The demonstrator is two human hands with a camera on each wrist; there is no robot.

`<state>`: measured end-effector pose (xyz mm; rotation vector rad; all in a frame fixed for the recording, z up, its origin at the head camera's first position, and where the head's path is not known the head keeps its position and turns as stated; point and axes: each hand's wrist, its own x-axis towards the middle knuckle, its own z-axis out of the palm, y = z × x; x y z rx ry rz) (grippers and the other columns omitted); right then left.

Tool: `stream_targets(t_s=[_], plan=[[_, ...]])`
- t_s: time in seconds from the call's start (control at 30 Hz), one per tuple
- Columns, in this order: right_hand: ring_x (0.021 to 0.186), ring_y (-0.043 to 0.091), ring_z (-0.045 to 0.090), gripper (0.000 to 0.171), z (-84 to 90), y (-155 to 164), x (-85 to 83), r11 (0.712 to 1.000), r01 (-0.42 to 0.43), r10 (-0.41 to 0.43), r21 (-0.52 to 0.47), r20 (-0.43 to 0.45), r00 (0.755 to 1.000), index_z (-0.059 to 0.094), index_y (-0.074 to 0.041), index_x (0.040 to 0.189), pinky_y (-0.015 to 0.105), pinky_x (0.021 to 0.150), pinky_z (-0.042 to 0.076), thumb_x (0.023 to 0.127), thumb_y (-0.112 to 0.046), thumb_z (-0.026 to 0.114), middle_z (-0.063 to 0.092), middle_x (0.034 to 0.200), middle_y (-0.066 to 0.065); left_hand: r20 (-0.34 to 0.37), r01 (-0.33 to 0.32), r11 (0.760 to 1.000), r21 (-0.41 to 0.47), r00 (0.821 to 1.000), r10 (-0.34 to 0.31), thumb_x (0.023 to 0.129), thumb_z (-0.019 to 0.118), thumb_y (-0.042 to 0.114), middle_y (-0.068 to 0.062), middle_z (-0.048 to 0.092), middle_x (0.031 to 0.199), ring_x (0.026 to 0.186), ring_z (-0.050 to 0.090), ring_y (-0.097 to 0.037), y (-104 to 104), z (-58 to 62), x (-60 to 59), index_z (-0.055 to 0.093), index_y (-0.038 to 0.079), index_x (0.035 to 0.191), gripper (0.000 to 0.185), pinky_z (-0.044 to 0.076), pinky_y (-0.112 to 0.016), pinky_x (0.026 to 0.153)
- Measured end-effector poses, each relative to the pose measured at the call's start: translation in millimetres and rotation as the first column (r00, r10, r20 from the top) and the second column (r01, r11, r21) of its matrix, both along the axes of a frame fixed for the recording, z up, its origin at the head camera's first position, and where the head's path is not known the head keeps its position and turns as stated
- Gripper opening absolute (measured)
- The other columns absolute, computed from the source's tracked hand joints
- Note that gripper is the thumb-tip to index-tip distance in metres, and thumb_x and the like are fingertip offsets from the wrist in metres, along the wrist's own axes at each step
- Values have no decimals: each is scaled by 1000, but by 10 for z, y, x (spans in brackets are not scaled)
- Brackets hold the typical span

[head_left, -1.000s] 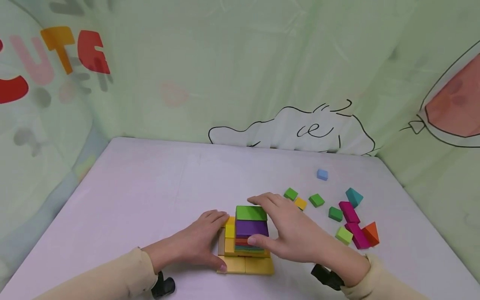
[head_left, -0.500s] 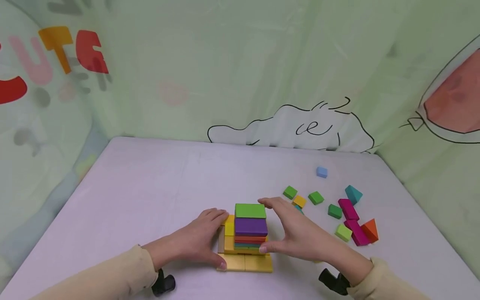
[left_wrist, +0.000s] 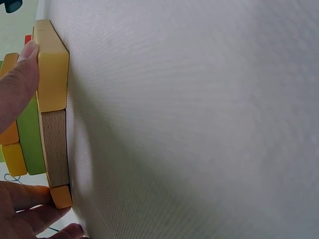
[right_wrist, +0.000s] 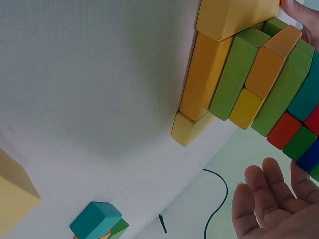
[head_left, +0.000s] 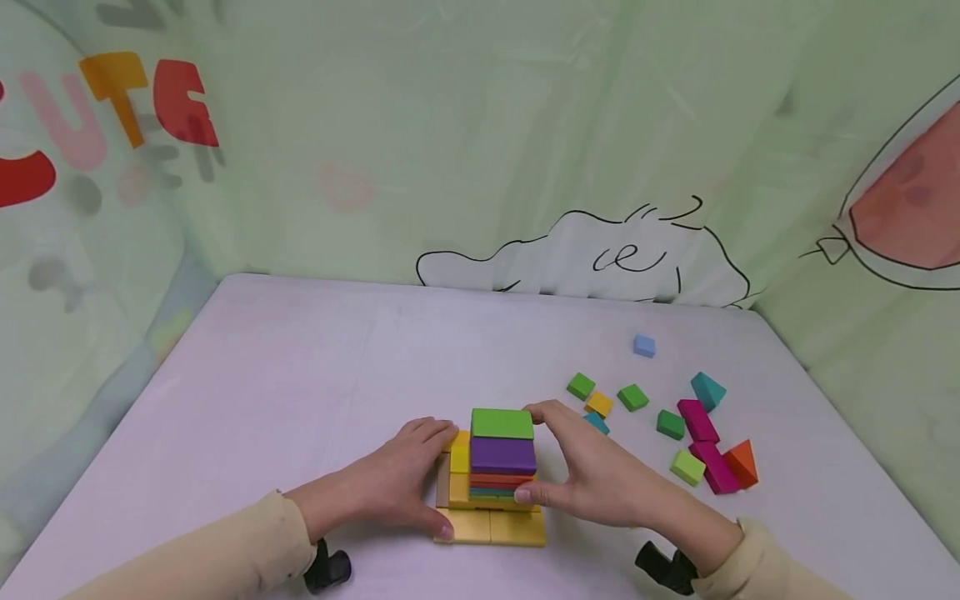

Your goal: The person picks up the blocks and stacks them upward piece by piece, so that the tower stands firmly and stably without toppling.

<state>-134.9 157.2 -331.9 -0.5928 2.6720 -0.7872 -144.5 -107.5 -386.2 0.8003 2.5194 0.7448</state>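
A layered stack of colored wooden toy blocks stands near the front of the table, a green block on top. My left hand grips its lowest layer. The thumb lies on the front pale yellow block, and fingertips touch a small orange block at the back. My right hand is at the stack's right side, thumb by the front corner and fingers behind, loosely bent. In the right wrist view a fingertip is at the blue block; whether it touches is unclear.
Loose blocks lie at the right: a light blue cube, a teal triangle, magenta blocks, an orange triangle and several green ones. A printed curtain hangs behind the white table.
My right hand has drawn back to the right from the stack's front and top, baring the red layer and a teal block on the table. The left hand keeps its place.
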Motion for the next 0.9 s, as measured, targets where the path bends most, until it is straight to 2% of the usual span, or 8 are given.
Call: stream_targets(t_s=[0.9], plan=[[134,31,53,79,33,5,-12,1000,-15,15,1,10,1000,49,-11,142,61,107,49,82,-52,82,56,140,6,5,-3,1000,-8,1000,3,69,92,51,-14,38,162,152,29,-36,-6,-7,-1,36,0,156,115,31,-53,124]])
